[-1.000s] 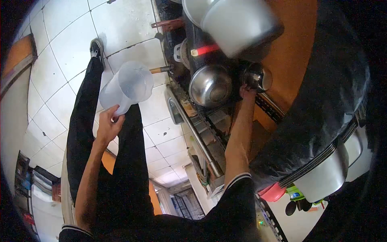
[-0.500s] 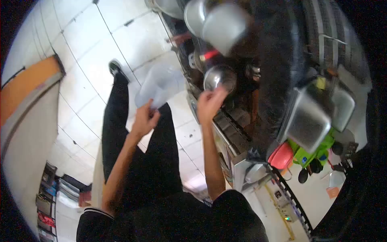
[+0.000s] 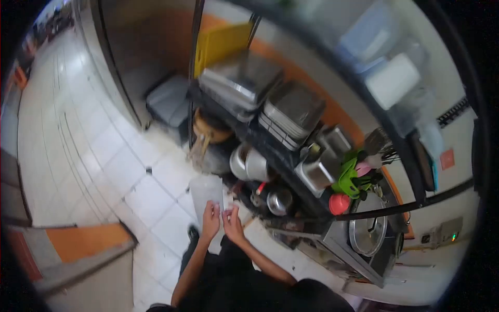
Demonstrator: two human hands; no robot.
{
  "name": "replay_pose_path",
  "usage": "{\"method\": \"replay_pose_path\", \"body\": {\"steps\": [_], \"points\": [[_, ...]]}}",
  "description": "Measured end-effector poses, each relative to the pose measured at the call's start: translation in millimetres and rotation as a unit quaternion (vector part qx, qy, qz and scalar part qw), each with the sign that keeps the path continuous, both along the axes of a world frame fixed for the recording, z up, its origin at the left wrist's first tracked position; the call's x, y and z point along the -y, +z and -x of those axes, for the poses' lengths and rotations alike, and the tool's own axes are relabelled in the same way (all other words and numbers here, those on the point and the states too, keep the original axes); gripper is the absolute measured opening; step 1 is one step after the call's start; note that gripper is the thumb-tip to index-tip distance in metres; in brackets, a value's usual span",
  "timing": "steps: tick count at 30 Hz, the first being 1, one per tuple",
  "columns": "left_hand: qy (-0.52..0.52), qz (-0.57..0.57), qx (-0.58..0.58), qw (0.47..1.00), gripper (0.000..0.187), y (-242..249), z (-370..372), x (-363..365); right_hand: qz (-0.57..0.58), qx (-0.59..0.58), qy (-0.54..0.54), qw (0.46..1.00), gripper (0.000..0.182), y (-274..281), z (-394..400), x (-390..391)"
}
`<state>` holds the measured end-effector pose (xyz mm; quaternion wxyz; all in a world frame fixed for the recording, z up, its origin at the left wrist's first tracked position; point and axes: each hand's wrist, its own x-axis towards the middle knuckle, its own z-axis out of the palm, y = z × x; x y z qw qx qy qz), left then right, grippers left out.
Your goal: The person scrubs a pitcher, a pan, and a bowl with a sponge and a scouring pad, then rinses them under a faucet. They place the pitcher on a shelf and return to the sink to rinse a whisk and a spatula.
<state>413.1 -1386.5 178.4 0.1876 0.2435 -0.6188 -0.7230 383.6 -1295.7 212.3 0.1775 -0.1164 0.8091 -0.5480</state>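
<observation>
A translucent whitish plastic container (image 3: 206, 191) hangs in front of me over the tiled floor. My left hand (image 3: 210, 221) is closed on its near edge. Close beside it, my right hand (image 3: 232, 222) has its fingers bent together near the container's right edge; whether they pinch anything is too small to tell. To the right of my hands, on the low shelf, are a round metal bowl (image 3: 280, 201) and pale pots (image 3: 256, 165).
A dark shelf rack (image 3: 244, 127) on the right holds stacked metal trays (image 3: 293, 112), a red bowl (image 3: 339, 204) and green items (image 3: 349, 176). A large round lid (image 3: 368, 229) lies on the counter. An orange-topped partition (image 3: 91, 242) stands at left.
The view has lifted and turned, showing more of the rack. My right hand has moved from near the metal bowl to beside my left hand at the container.
</observation>
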Motion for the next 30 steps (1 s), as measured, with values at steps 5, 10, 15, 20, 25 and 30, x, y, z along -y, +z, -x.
{"method": "replay_pose_path", "body": {"steps": [5,10,15,20,25,30], "points": [[-0.004,-0.005,-0.041,0.999,0.027,43,17,40,0.01,-0.023,0.072,0.997,0.026,22,0,26],[-0.067,0.155,-0.111,0.979,0.023,149,47,70,0.196,-0.074,0.065,0.976,0.042,70,39,54],[-0.051,0.302,-0.125,0.944,0.034,327,68,133,0.341,0.027,0.036,0.939,0.017,167,78,88],[0.024,0.528,-0.438,0.727,0.07,507,49,193,0.29,-0.048,0.081,0.952,0.016,200,140,93],[0.041,0.666,-0.561,0.491,0.065,595,51,218,0.166,-0.124,-0.011,0.978,0.02,230,163,104],[0.031,0.692,-0.601,0.399,0.06,618,72,235,0.176,-0.168,-0.009,0.97,0.017,215,182,113]]}}
